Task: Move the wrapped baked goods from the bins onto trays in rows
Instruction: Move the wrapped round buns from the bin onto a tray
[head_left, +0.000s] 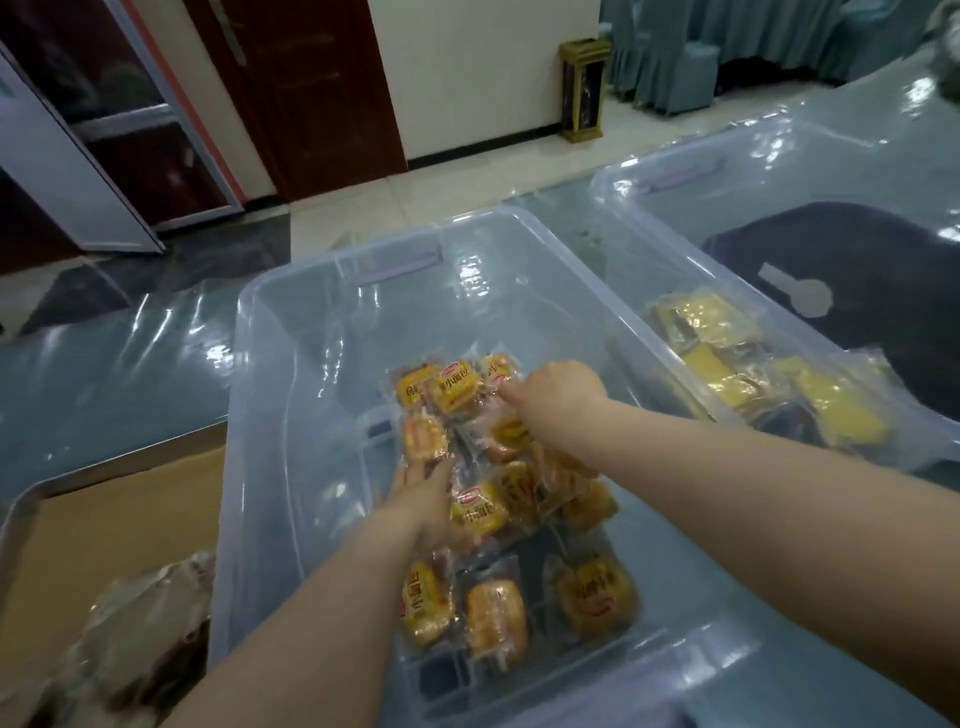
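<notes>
Both my hands reach into a clear plastic bin (291, 364) holding several small wrapped orange buns. My left hand (423, 493) lies low among the packets, fingers stretched toward a wrapped bun (425, 439) at the pile's left side. My right hand (553, 389) is farther back, fingers curled down onto the packets near a wrapped bun with a red label (457, 391); whether it pinches one is hidden. More buns (496, 621) lie near the bin's front wall.
A second clear bin (675, 171) at the right holds yellow wrapped cakes (737, 358) and a dark surface. A metal tray (93, 519) with a tan liner lies at the left, with wrapped brown goods (140, 649) on its near end. Blue plastic covers the table.
</notes>
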